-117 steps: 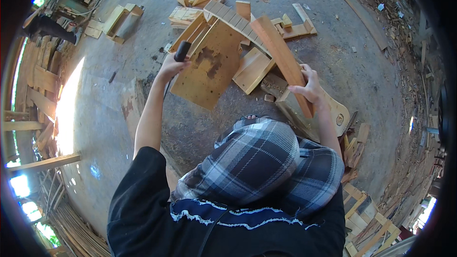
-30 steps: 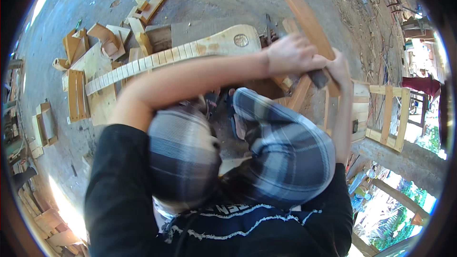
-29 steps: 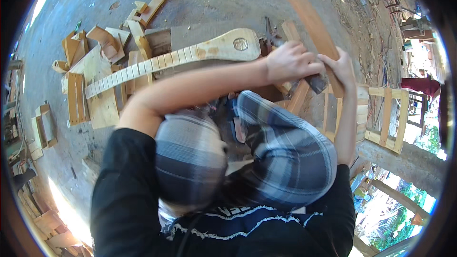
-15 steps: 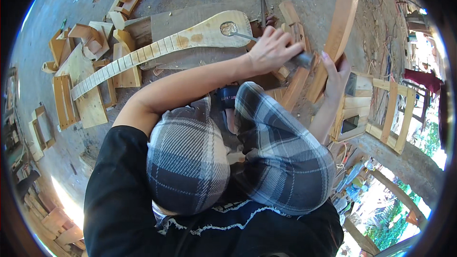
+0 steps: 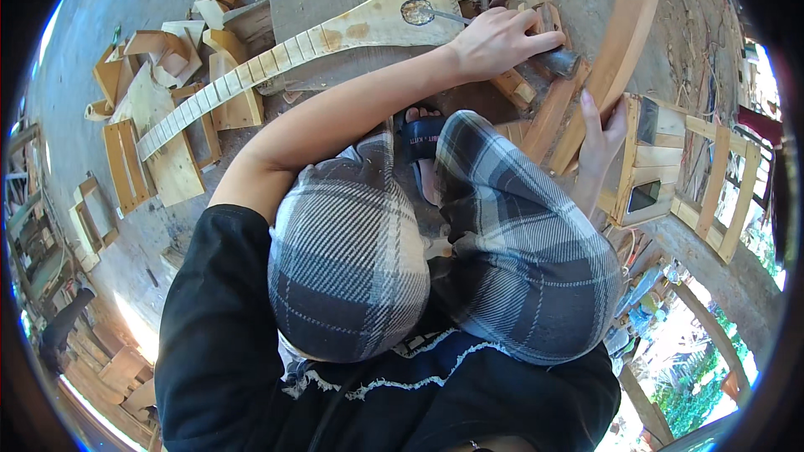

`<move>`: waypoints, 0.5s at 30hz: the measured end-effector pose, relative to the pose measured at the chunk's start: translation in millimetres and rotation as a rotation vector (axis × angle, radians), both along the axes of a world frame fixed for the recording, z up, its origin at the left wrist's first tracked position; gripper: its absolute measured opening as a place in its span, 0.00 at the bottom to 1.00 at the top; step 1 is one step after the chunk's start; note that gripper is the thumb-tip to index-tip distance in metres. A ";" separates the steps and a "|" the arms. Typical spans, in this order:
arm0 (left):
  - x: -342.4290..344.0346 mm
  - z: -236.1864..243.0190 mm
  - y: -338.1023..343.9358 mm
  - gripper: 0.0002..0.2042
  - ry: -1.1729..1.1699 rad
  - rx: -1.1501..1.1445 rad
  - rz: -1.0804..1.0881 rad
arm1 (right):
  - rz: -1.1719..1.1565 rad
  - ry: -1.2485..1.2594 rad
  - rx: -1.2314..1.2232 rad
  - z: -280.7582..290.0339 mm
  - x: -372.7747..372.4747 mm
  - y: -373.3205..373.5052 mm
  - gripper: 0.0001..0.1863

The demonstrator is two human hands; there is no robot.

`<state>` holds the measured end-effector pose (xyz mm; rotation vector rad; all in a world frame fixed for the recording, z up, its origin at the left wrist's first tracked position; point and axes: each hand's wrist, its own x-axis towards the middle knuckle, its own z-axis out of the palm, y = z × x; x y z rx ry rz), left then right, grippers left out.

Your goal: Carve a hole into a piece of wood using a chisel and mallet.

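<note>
Board [image 5: 335, 38] left of tool handle [image 5: 559, 62]; plank [image 5: 618, 38] right; wood pieces [image 5: 159, 44] far left

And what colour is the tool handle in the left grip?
Dark grey, nearly black; the tool handle shows best in the head view.

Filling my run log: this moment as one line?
left hand: grips dark-handled tool | right hand: holds wooden plank | nearby: long pale board

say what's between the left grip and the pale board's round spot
In the head view, a thin metal shaft stretches from the left grip toward that round spot.
</note>
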<state>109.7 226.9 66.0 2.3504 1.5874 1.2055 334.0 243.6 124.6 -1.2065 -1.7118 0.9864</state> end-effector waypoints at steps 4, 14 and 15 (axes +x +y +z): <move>-1.9 8.8 0.0 0.26 -0.049 -0.017 0.044 | 0.038 -0.051 -0.032 -4.8 20.4 -9.2 0.24; 6.9 5.7 16.6 0.24 -0.090 -0.039 0.042 | -0.058 -0.125 0.081 40.4 52.7 -27.8 0.26; 7.6 5.7 17.2 0.24 -0.097 -0.038 0.054 | -0.083 -0.145 0.083 45.9 65.6 -25.5 0.24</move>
